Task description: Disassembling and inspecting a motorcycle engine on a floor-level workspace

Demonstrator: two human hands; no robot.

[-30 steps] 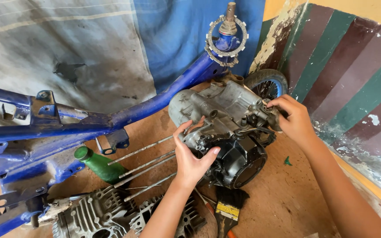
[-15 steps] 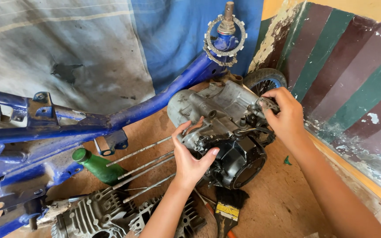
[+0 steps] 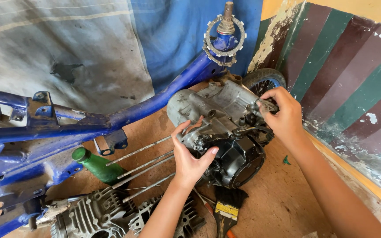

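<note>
With the finned cylinder [image 3: 94,216] already off and lying nearest on the floor [image 3: 283,207], the left hand [image 3: 190,154] grips the engine case [image 3: 219,128] at its near edge, the right hand [image 3: 281,112] pinching a part on top, the blue frame [image 3: 111,121] stripped beyond.

Two bare hands show: the left hand [image 3: 190,156] at lower centre and the right hand [image 3: 283,112] at centre right. One grey engine case [image 3: 217,114] sits mid-frame, with one black round cover [image 3: 241,161] on it. Four long studs [image 3: 144,163] run out toward the lower left. One blue frame [image 3: 89,125] crosses the left half, one toothed ring [image 3: 224,33] hangs at top centre, one green bottle [image 3: 95,165] lies at lower left, two finned cylinder parts [image 3: 98,216] sit along the bottom edge, one brush [image 3: 228,207] lies at bottom centre, and one small wheel [image 3: 263,79] stands at upper right.
</note>
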